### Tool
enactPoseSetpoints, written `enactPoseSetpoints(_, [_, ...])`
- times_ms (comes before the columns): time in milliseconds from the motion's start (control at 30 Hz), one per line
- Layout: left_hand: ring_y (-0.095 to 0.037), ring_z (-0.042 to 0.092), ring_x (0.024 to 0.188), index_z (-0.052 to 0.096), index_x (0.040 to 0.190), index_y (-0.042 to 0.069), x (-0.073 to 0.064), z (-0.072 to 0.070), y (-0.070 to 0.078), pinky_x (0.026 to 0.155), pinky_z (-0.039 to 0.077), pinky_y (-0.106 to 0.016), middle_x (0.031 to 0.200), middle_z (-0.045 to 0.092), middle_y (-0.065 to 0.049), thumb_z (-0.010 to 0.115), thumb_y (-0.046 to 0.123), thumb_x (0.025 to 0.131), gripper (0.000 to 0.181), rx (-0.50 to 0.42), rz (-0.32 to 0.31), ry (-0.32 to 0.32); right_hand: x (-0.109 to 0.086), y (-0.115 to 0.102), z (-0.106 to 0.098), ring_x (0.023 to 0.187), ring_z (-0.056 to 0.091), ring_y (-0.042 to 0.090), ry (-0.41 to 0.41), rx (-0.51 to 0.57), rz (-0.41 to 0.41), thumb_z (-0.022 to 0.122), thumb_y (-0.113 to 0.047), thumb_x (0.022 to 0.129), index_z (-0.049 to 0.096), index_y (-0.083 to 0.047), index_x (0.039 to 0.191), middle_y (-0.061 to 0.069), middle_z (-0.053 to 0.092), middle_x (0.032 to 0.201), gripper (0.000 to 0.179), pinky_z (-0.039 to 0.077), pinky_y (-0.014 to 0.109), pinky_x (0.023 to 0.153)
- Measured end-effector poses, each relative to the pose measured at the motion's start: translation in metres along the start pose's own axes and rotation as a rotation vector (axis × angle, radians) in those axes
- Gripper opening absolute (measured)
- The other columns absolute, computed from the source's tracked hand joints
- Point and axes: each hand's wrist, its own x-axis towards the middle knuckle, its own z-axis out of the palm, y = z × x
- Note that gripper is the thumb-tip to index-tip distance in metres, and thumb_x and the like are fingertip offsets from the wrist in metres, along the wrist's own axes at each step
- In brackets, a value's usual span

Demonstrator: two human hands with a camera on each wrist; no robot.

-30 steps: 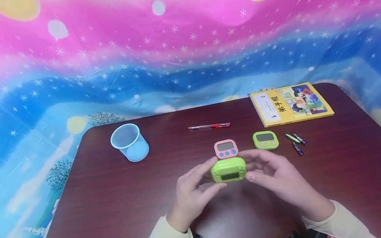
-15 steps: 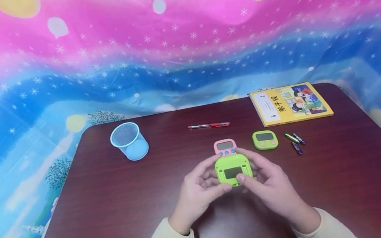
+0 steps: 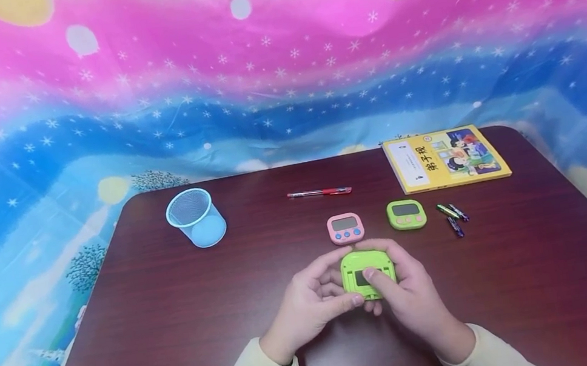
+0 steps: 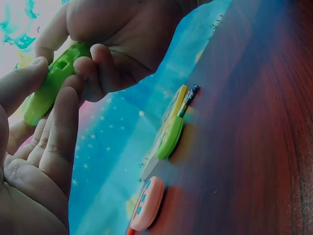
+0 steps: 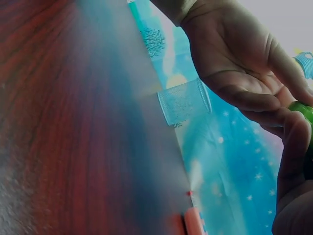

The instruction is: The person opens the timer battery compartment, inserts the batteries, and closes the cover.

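Between both hands is a small green digital timer (image 3: 352, 261), its back turned up with a dark rectangular area in the middle. My left hand (image 3: 308, 303) grips its left side, thumb along the lower edge and fingers behind. On the other side my right hand (image 3: 414, 296) holds it, its thumb pressing the dark area on the back. The left wrist view shows the green timer (image 4: 41, 98) edge-on, pinched by both hands above the table. Just beyond the hands lies a pink timer (image 3: 345, 229) with blue buttons. A second green timer (image 3: 406, 215) lies to its right.
Small batteries (image 3: 448, 211) lie right of the second green timer. A yellow book (image 3: 447, 158) is at the back right. A red pen (image 3: 319, 192) lies behind the pink timer. At the left stands a blue mesh pen holder (image 3: 198, 219). A printed cloth (image 3: 260, 89) hangs behind the table (image 3: 178, 319).
The held timer has tilted so its back faces up more, and it has moved slightly down and right. My right thumb has shifted from its edge onto the back.
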Motion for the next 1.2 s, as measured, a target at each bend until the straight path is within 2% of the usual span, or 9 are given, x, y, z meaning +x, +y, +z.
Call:
enactPoseSetpoints(133, [-0.018, 0.071, 0.083, 0.052, 0.145, 0.014, 0.000, 0.003, -0.002, 0.075, 0.062, -0.029, 0.097, 0.071, -0.018, 0.079, 0.000, 0.084, 0.068, 0.007, -0.001, -0.003, -0.001, 0.003, 0.001, 0.045, 0.059, 0.022, 0.032, -0.019, 0.017, 0.053, 0.008, 0.098, 0.057, -0.005, 0.126, 0.015, 0.059, 0.079, 0.032, 0.050, 0.035, 0.035])
enactPoseSetpoints(367, [-0.012, 0.069, 0.079, 0.052, 0.144, 0.017, -0.001, 0.009, -0.011, 0.072, 0.060, -0.024, 0.095, 0.071, -0.011, 0.081, 0.005, 0.084, 0.068, 0.025, -0.048, 0.019, -0.002, 0.013, 0.000, 0.040, 0.057, 0.021, 0.060, -0.001, 0.043, 0.054, 0.009, 0.097, 0.060, -0.003, 0.119, 0.014, 0.060, 0.075, 0.026, 0.048, 0.034, 0.031])
enactPoseSetpoints(633, [-0.012, 0.069, 0.077, 0.051, 0.145, 0.016, -0.001, 0.010, -0.015, 0.065, 0.057, -0.021, 0.097, 0.072, -0.014, 0.080, 0.004, 0.085, 0.067, 0.025, -0.042, 0.030, 0.000, 0.019, 0.002, 0.038, 0.054, 0.023, 0.084, 0.037, 0.044, 0.055, 0.011, 0.095, 0.061, -0.001, 0.116, 0.012, 0.060, 0.069, 0.025, 0.045, 0.034, 0.029])
enactPoseSetpoints(800, [-0.011, 0.068, 0.074, 0.053, 0.142, 0.018, 0.000, 0.011, -0.016, 0.060, 0.053, -0.019, 0.094, 0.072, -0.011, 0.081, 0.004, 0.083, 0.067, 0.030, -0.070, 0.033, 0.000, 0.019, 0.003, 0.036, 0.053, 0.022, 0.124, 0.030, 0.079, 0.057, 0.007, 0.096, 0.063, -0.001, 0.112, 0.011, 0.059, 0.065, 0.018, 0.044, 0.035, 0.028])
enactPoseSetpoints(933, [-0.011, 0.069, 0.072, 0.053, 0.141, 0.019, 0.001, 0.011, -0.016, 0.059, 0.053, -0.019, 0.092, 0.073, -0.010, 0.082, 0.005, 0.083, 0.066, 0.055, -0.067, 0.036, 0.001, 0.019, 0.003, 0.036, 0.052, 0.023, 0.138, 0.000, 0.111, 0.060, 0.003, 0.097, 0.064, -0.003, 0.110, 0.011, 0.060, 0.065, 0.015, 0.045, 0.036, 0.029])
enactPoseSetpoints(1067, [-0.012, 0.069, 0.074, 0.053, 0.141, 0.019, 0.002, 0.009, -0.016, 0.061, 0.056, -0.021, 0.093, 0.072, -0.010, 0.082, 0.004, 0.083, 0.067, 0.059, -0.061, 0.036, 0.004, 0.019, 0.000, 0.052, 0.059, 0.019, 0.148, -0.087, 0.070, 0.065, 0.003, 0.093, 0.068, -0.008, 0.110, 0.006, 0.066, 0.078, 0.020, 0.052, 0.031, 0.042])
enactPoseSetpoints(1200, [-0.012, 0.069, 0.076, 0.053, 0.142, 0.018, 0.003, 0.008, -0.018, 0.062, 0.056, -0.021, 0.095, 0.072, -0.010, 0.081, 0.003, 0.083, 0.067, 0.042, -0.065, 0.031, 0.009, 0.020, -0.006, 0.085, 0.063, 0.013, 0.162, -0.176, -0.021, 0.072, 0.006, 0.087, 0.073, -0.010, 0.105, 0.003, 0.070, 0.098, 0.024, 0.053, 0.022, 0.071])
